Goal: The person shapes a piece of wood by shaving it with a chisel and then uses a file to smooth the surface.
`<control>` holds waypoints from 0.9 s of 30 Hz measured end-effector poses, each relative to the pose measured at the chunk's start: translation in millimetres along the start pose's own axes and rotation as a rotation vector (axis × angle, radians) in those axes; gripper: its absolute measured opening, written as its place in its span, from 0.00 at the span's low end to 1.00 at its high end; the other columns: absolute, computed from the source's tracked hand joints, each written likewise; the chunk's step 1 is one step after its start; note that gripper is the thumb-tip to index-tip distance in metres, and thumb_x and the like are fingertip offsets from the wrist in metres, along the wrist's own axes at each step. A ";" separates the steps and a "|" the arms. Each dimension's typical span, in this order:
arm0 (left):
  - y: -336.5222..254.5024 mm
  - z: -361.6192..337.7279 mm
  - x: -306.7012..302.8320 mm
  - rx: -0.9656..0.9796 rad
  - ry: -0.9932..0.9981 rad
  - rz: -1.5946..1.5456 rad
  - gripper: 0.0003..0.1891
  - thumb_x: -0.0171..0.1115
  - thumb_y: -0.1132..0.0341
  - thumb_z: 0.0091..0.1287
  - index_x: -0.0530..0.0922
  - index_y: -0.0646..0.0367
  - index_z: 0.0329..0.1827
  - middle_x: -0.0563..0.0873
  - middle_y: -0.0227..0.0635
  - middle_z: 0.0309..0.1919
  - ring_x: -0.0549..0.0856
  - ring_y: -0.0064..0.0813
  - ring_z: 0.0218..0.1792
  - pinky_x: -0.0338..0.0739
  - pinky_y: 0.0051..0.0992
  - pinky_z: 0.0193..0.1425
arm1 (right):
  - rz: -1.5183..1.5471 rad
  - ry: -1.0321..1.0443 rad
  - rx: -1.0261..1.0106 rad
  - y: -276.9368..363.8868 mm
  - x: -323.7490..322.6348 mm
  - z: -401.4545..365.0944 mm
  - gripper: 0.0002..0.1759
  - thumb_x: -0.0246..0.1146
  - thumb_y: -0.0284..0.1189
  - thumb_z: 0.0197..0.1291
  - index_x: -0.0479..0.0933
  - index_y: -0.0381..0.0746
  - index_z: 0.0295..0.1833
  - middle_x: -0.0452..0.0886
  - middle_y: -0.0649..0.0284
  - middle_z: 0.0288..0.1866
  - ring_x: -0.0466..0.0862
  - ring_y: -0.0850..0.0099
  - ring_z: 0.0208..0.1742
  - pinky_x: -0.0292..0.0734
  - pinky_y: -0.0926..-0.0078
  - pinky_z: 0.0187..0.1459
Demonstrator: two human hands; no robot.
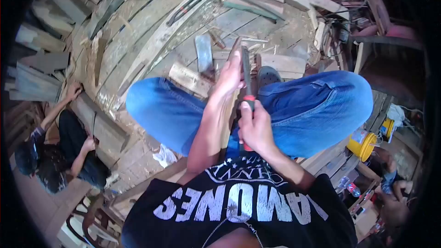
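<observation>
My right hand (pixel 255 128) is closed around the red and black handle of a file (pixel 246 71). Its long dark blade points away from me, alongside a narrow wooden piece (pixel 228 126) between my legs. Farther forward, my left hand (pixel 228 77) wraps the upper part of that wood, fingers close beside the blade. The lower end of the wood runs back toward my shirt, partly hidden by my forearm. Just beyond my left hand lie a grey-blue block (pixel 203 53) and a short wooden offcut (pixel 189 79) on the floor.
A long plank (pixel 158 41) carries a tool with red and black handles (pixel 186 9). Wood scraps and shavings litter the floor. At left, another person (pixel 59 151) holds a thin tool over a board (pixel 98 121). A yellow bucket (pixel 362 144) stands at right, near another person (pixel 390 183).
</observation>
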State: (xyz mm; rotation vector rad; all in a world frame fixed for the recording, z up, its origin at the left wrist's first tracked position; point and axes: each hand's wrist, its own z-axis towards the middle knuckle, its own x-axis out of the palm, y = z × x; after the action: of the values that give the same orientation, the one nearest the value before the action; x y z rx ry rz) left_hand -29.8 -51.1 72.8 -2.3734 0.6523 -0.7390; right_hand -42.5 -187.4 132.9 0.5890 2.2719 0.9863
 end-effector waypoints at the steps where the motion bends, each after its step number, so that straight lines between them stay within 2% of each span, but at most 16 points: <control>1: 14.1 10.4 -8.9 0.037 0.076 0.035 0.23 0.38 0.45 0.78 0.75 0.54 0.43 0.69 0.23 0.20 0.65 0.17 0.17 0.57 0.21 0.18 | -0.012 0.010 0.006 -4.6 -3.6 -7.2 0.14 0.52 0.34 0.71 0.71 0.31 0.42 0.78 0.46 0.18 0.83 0.53 0.18 0.77 0.57 0.21; 3: 16.7 9.0 2.5 -0.023 0.056 -0.003 0.24 0.39 0.44 0.77 0.74 0.56 0.43 0.70 0.25 0.20 0.66 0.17 0.17 0.57 0.20 0.18 | -0.080 -0.078 -0.117 -9.4 -6.4 4.9 0.14 0.52 0.34 0.71 0.71 0.32 0.42 0.78 0.46 0.18 0.83 0.52 0.18 0.76 0.57 0.22; 5: 7.8 14.1 -6.7 -0.001 0.016 0.084 0.25 0.40 0.43 0.76 0.75 0.57 0.40 0.70 0.26 0.20 0.68 0.18 0.18 0.60 0.20 0.18 | -0.055 -0.029 -0.034 -6.5 -0.6 10.5 0.13 0.52 0.33 0.71 0.71 0.32 0.42 0.78 0.46 0.18 0.83 0.50 0.19 0.76 0.55 0.22; 7: 3.9 4.9 -2.6 -0.002 -0.021 0.031 0.26 0.40 0.43 0.77 0.74 0.57 0.36 0.69 0.25 0.19 0.68 0.18 0.17 0.60 0.20 0.18 | -0.074 -0.063 -0.138 -20.8 4.5 4.3 0.13 0.53 0.33 0.71 0.71 0.31 0.42 0.78 0.45 0.20 0.83 0.47 0.23 0.76 0.53 0.24; 9: 6.9 4.6 0.2 0.025 -0.035 0.167 0.26 0.39 0.43 0.77 0.73 0.56 0.32 0.68 0.24 0.17 0.67 0.18 0.16 0.59 0.20 0.18 | -0.005 0.029 -0.025 -13.0 -5.6 -11.9 0.12 0.50 0.33 0.74 0.68 0.35 0.44 0.70 0.66 0.15 0.73 0.75 0.10 0.68 0.73 0.11; 10: 12.2 7.7 3.4 0.003 0.033 0.088 0.27 0.39 0.42 0.77 0.73 0.54 0.29 0.68 0.23 0.16 0.66 0.17 0.16 0.58 0.21 0.18 | -0.103 -0.047 -0.159 -30.4 -5.3 0.8 0.12 0.50 0.34 0.74 0.68 0.35 0.44 0.70 0.66 0.15 0.73 0.75 0.10 0.68 0.73 0.11; 13: 11.0 17.2 -8.2 0.039 0.063 0.070 0.27 0.39 0.42 0.77 0.72 0.53 0.28 0.67 0.23 0.17 0.65 0.17 0.16 0.58 0.22 0.18 | -0.104 -0.059 -0.159 -26.7 6.4 15.4 0.12 0.50 0.34 0.74 0.68 0.35 0.44 0.70 0.66 0.15 0.73 0.76 0.10 0.68 0.73 0.10; 14: 6.5 9.6 -2.5 0.033 0.009 0.060 0.27 0.39 0.42 0.77 0.71 0.53 0.28 0.67 0.23 0.17 0.65 0.17 0.16 0.57 0.22 0.18 | -0.072 -0.072 -0.059 -11.6 6.3 8.2 0.13 0.54 0.33 0.69 0.70 0.32 0.41 0.79 0.42 0.23 0.83 0.42 0.29 0.75 0.47 0.30; 17: 14.0 11.4 -1.8 0.033 0.044 0.077 0.26 0.38 0.43 0.77 0.72 0.53 0.31 0.68 0.23 0.18 0.65 0.17 0.16 0.58 0.21 0.18 | -0.079 -0.085 -0.097 -29.7 2.6 -0.1 0.13 0.54 0.33 0.70 0.70 0.32 0.41 0.79 0.42 0.23 0.83 0.42 0.29 0.75 0.47 0.31; 18: 10.7 9.6 5.9 0.009 0.021 0.040 0.25 0.39 0.42 0.77 0.73 0.54 0.35 0.68 0.23 0.19 0.65 0.16 0.17 0.58 0.20 0.19 | -0.031 -0.041 0.044 -4.8 -5.3 9.7 0.13 0.53 0.33 0.70 0.70 0.32 0.41 0.78 0.42 0.22 0.82 0.42 0.27 0.76 0.47 0.30; 19: 8.9 6.1 5.7 -0.002 0.024 0.042 0.25 0.39 0.42 0.77 0.73 0.54 0.35 0.68 0.23 0.19 0.65 0.16 0.17 0.58 0.20 0.19 | 0.005 0.004 0.096 9.3 -4.6 11.4 0.13 0.53 0.33 0.70 0.70 0.32 0.41 0.78 0.43 0.21 0.83 0.45 0.23 0.76 0.50 0.26; 21: -0.1 5.0 0.8 0.057 -0.042 0.015 0.26 0.41 0.44 0.77 0.73 0.53 0.28 0.66 0.21 0.16 0.62 0.15 0.15 0.55 0.20 0.17 | -0.079 -0.086 -0.150 -14.3 13.6 17.9 0.13 0.53 0.33 0.70 0.70 0.31 0.42 0.78 0.44 0.21 0.83 0.48 0.21 0.76 0.51 0.24; 23: 3.5 1.5 2.3 0.001 -0.101 0.072 0.25 0.41 0.44 0.77 0.73 0.54 0.30 0.66 0.22 0.17 0.62 0.15 0.16 0.55 0.19 0.17 | -0.040 -0.024 0.042 0.3 3.1 4.5 0.13 0.53 0.33 0.70 0.70 0.31 0.42 0.78 0.45 0.19 0.83 0.47 0.21 0.77 0.52 0.25; 25: 14.9 10.5 -2.1 0.030 0.103 -0.077 0.24 0.42 0.45 0.77 0.72 0.55 0.34 0.66 0.23 0.18 0.62 0.15 0.17 0.56 0.19 0.18 | -0.102 -0.091 -0.173 -34.7 1.7 6.1 0.14 0.53 0.33 0.71 0.70 0.31 0.42 0.78 0.48 0.17 0.83 0.53 0.18 0.76 0.57 0.21; 26: 12.0 10.5 1.2 0.031 0.111 -0.082 0.24 0.42 0.45 0.77 0.72 0.55 0.34 0.66 0.23 0.18 0.62 0.15 0.17 0.56 0.19 0.18 | -0.109 -0.097 -0.175 -29.5 -2.1 6.8 0.14 0.53 0.33 0.71 0.70 0.31 0.42 0.78 0.48 0.17 0.83 0.53 0.18 0.76 0.57 0.21; 27: 10.6 9.0 1.9 0.005 0.102 -0.083 0.23 0.41 0.45 0.77 0.72 0.55 0.35 0.67 0.24 0.20 0.64 0.16 0.18 0.59 0.19 0.18 | -0.035 -0.057 -0.090 -22.4 -4.1 6.1 0.14 0.50 0.35 0.73 0.69 0.33 0.43 0.73 0.57 0.16 0.77 0.65 0.14 0.71 0.66 0.16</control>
State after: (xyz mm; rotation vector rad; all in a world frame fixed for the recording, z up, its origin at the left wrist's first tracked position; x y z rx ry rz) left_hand -25.7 -56.5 60.5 -2.3827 0.5964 -0.9012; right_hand -39.0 -200.9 113.9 0.5309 2.1684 1.0357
